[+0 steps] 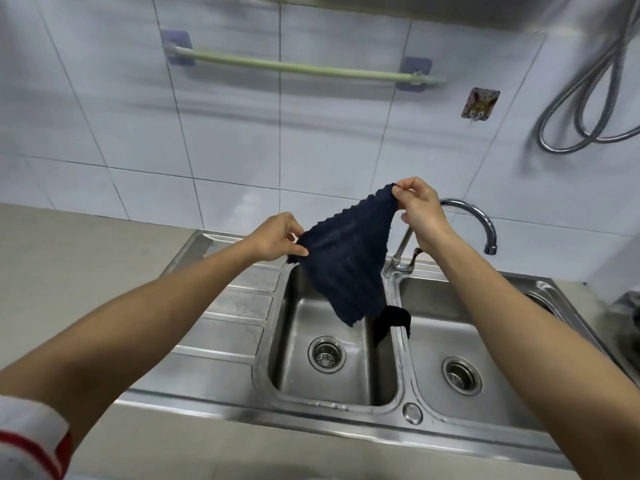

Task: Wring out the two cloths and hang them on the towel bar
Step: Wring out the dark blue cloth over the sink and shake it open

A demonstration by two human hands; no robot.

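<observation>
— Head camera, over a steel double sink (221, 351): what do the hands hold?

— A navy cloth (346, 258), spread in the air above the left basin. The left hand (273, 240) pinches its lower left corner; the right hand (420, 209) pinches the upper right corner, raised higher beside the faucet (485, 223).

— And the second cloth?

— A black cloth (391, 322) lies draped over the divider between the basins. The pale green towel bar (298, 66) on the tiled wall hangs bare.
</observation>
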